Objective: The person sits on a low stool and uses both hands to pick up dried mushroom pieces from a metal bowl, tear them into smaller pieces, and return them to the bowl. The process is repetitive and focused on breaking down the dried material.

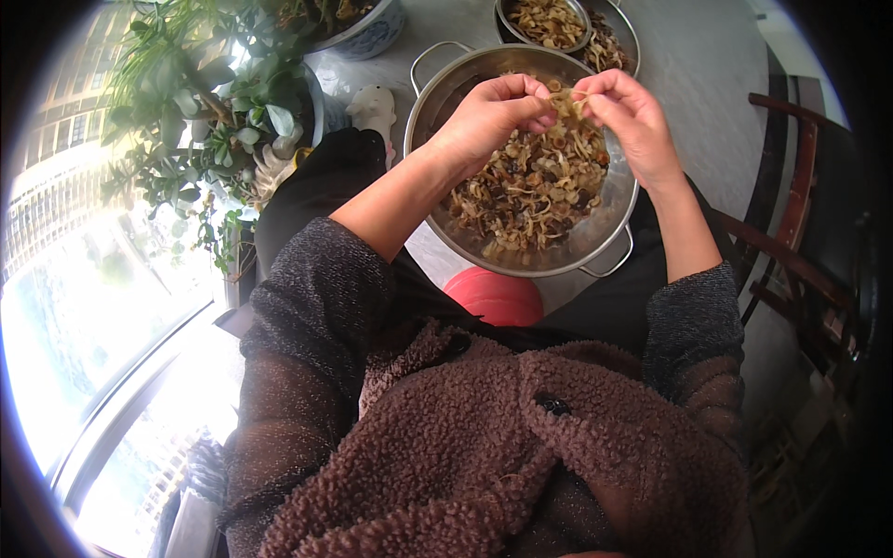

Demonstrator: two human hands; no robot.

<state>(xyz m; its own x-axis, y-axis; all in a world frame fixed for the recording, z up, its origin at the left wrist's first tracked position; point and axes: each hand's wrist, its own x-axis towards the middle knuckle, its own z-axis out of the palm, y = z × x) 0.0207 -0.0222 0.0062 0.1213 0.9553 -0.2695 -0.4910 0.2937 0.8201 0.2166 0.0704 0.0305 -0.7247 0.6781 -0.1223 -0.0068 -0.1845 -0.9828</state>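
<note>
A wide two-handled stainless-steel pan [432, 118] sits between my knees. Wet-looking brown mushrooms [537, 181] with thin pale stems are heaped in it. Above the pan's far half, my left hand [499, 115] pinches a small clump at the fingertips. Opposite it, my right hand [631, 122] grips a pale, stringy piece of mushroom [580, 97] between thumb and forefinger. The two sets of fingertips are only a small gap apart. Whether both hold the same piece is hard to tell.
Beyond the pan, a steel bowl [548, 24] of pale trimmed pieces rests on another pan of mushrooms [605, 45]. A red rounded object [495, 296] shows under the near rim. Potted plants [209, 104] and a white animal figurine [373, 111] stand left, a wooden chair [795, 202] right.
</note>
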